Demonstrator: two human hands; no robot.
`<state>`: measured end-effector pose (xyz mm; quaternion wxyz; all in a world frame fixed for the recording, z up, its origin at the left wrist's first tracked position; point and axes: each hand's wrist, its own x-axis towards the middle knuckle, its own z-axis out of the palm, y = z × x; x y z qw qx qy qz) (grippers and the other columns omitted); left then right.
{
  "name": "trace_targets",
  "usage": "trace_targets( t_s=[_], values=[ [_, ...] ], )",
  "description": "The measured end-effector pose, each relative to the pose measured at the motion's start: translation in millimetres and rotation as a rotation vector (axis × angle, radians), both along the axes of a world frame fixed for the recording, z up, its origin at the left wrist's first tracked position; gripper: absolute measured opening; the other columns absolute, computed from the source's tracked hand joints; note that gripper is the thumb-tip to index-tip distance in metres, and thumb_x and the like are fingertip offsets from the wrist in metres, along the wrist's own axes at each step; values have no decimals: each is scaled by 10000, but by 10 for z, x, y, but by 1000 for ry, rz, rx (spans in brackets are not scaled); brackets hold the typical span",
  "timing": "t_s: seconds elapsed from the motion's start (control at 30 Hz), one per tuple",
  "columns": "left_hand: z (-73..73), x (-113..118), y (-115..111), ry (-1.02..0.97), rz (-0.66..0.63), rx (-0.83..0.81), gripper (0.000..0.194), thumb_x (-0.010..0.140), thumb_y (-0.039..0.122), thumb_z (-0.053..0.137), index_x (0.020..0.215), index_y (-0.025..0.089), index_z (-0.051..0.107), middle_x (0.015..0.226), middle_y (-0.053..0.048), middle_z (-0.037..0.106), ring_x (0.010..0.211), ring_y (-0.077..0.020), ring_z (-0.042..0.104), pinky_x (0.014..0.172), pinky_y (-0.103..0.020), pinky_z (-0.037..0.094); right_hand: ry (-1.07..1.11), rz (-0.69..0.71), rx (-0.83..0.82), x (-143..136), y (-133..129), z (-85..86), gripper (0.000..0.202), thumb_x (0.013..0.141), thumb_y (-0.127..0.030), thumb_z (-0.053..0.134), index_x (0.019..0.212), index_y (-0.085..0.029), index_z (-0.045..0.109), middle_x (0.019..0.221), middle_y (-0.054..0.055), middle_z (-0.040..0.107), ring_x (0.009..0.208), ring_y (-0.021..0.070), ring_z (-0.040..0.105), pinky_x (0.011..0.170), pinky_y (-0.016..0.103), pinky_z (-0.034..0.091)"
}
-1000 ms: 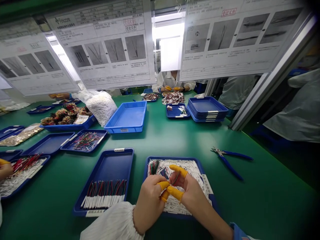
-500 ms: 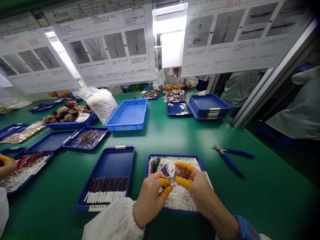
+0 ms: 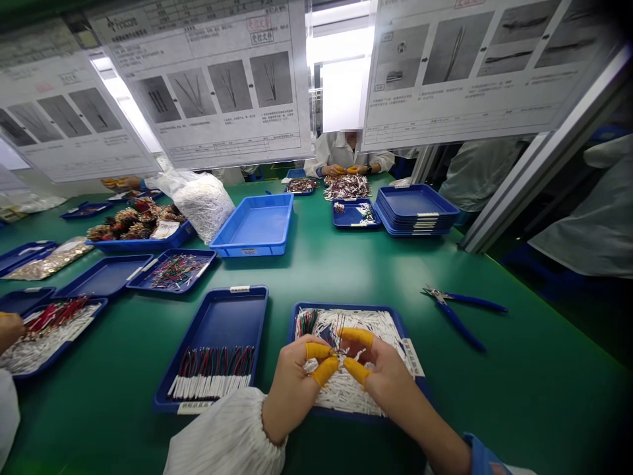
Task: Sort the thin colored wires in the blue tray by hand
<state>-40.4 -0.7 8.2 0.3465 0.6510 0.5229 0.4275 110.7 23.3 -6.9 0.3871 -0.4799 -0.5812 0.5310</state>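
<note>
Yellow finger cots cover the thumb and a finger of each hand. My left hand [image 3: 299,376] pinches a small bundle of thin wires [image 3: 339,333], whose ends point up. Close on its right, my right hand [image 3: 380,369] has its thumb and finger apart around the same wires; whether they touch them is too small to tell. Both hands are over a blue tray [image 3: 293,323] of white sleeve pieces [image 3: 380,323], with dark, red and green wires [image 3: 307,322] at its back left. Left of it, another blue tray [image 3: 232,316] holds a row of white-ended wires [image 3: 212,376].
Blue-handled pliers [image 3: 457,320] lie at the right. Farther back are a light blue bin [image 3: 254,224], a bag of white pieces [image 3: 202,204] and stacked trays [image 3: 415,204]. A person's hand [image 3: 10,330] is at the left edge; another person sits across the table.
My right hand has moved slightly left and down, closer to my left hand. The wires now stand more upright between the hands.
</note>
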Motion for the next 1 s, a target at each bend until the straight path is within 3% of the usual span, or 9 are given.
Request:
trace_targets(
  t_s=[0.17,0.4,0.53,0.67,0.8,0.9,1.0],
  values=[
    [-13,-16,8,-78,-12,-75,59,737,187,604,728,130,619,743,-40,601,683,-148,553,642,-240,444,-123,99,187,-1,-1,105,138,690,-146,546,747,-157,671,713,69,616,650,198,555,600,329,459],
    [-15,16,-24,-38,-79,-88,135,720,158,603,591,123,581,657,-12,545,610,-120,494,582,-214,399,-125,35,306,-7,-23,85,141,711,-161,550,736,-172,688,698,69,630,652,206,585,592,324,462],
    [-9,9,-21,-105,-105,-93,147,748,197,581,619,126,579,647,-3,520,597,-114,472,573,-216,392,-105,34,292,-23,-42,88,135,688,-141,573,723,-194,692,682,49,638,639,202,591,583,312,465],
    [4,5,-17,-146,-144,-98,175,775,221,550,639,123,601,668,-26,552,625,-131,501,602,-238,411,-53,-46,279,-15,-48,74,115,698,-165,586,711,-219,686,672,30,626,640,196,580,585,306,461],
    [5,9,-35,-119,-175,-97,165,748,208,571,625,108,619,679,-59,589,631,-155,540,608,-260,433,-12,-219,217,71,12,47,126,688,-170,579,764,-203,674,729,45,644,709,221,585,629,332,470],
    [-14,-2,-45,-118,-139,-88,151,741,201,579,631,109,627,687,-61,592,635,-158,549,616,-265,439,-108,-318,230,156,82,50,206,672,-144,562,841,-203,665,865,66,649,842,257,571,752,396,448],
    [-34,-11,-46,-130,-84,-76,130,742,194,577,657,115,637,709,-61,597,656,-162,556,629,-266,443,-198,-315,335,178,106,75,319,636,-120,575,934,-213,644,999,75,606,979,280,513,878,441,375]
  ],
)
